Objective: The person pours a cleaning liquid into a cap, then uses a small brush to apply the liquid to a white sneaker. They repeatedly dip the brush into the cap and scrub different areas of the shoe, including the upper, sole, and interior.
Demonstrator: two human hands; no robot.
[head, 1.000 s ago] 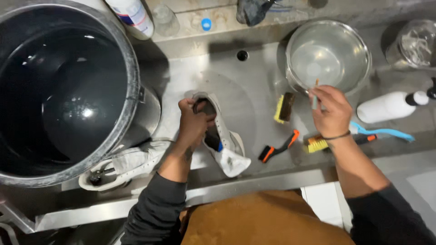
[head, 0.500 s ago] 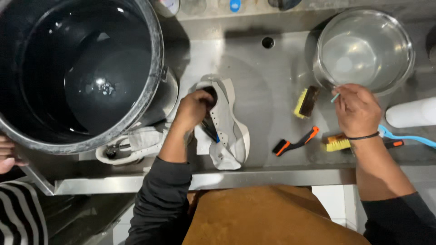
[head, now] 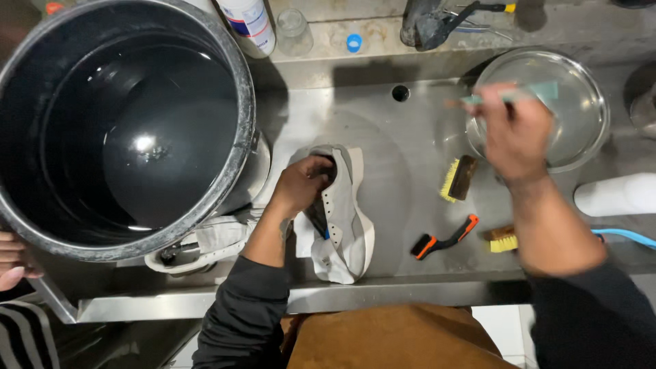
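Note:
My left hand (head: 301, 184) reaches into the opening of a white sneaker (head: 348, 225) that lies on its side on the steel counter (head: 396, 137). My right hand (head: 516, 130) is raised over the rim of a glass bowl (head: 581, 96) and grips a small teal brush (head: 519, 94), blurred by motion. A second white sneaker (head: 205, 242) lies partly under the big black pot (head: 130, 123).
The black pot holds dark water at the left. A yellow-bristled brush (head: 459, 178), a black and orange brush (head: 444, 238) and another yellow brush (head: 502, 239) lie on the counter. A white bottle (head: 615, 195) lies at the right. Another person's hand (head: 14, 256) shows at the left edge.
My right hand has lifted from the counter's right side up to the glass bowl with the small brush. My left hand stays in the sneaker.

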